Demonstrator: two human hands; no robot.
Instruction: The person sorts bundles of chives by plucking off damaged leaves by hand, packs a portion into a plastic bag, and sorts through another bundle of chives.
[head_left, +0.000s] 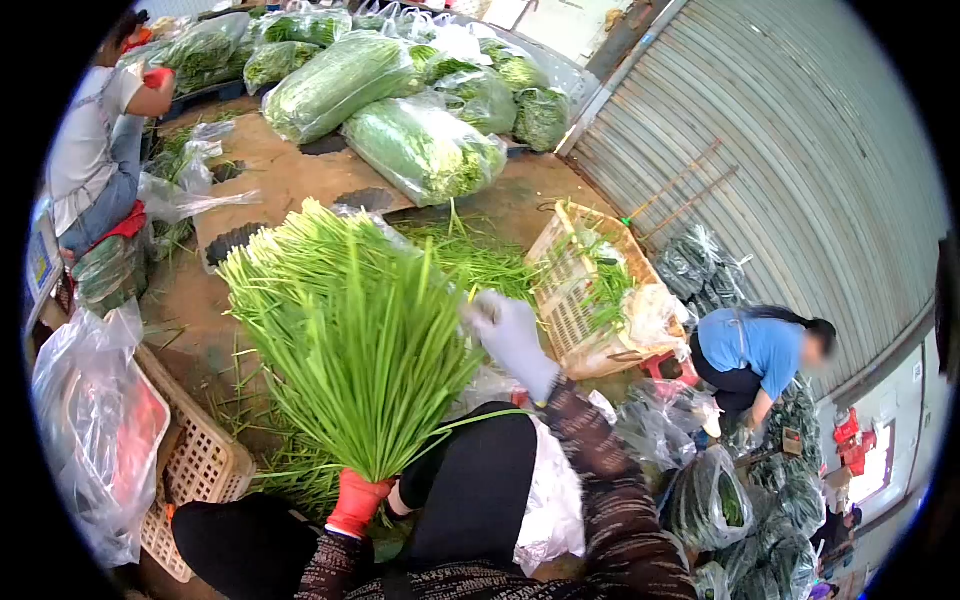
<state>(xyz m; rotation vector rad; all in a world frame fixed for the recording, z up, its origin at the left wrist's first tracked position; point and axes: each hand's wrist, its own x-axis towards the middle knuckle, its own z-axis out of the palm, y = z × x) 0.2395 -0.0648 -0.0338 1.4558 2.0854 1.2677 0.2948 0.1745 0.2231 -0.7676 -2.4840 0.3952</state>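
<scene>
A large fanned bunch of long green stalks (350,340) with pale tips stands upright in front of me. My left hand (358,503), in a red glove, is wrapped round its narrow lower end. Beside the bunch's right edge is my right hand (503,332), in a pale grey glove, with its fingers bent together; what they hold, if anything, is too small to tell. Loose green stalks (480,262) lie on the floor behind the bunch, and more are scattered beneath it at the left.
Bagged greens (345,85) are piled at the back. Plastic crates stand at right (570,290) and left (205,465), the left one beside clear plastic bags (90,420). A person in blue (745,345) bends at the right; another person (90,150) sits at the upper left.
</scene>
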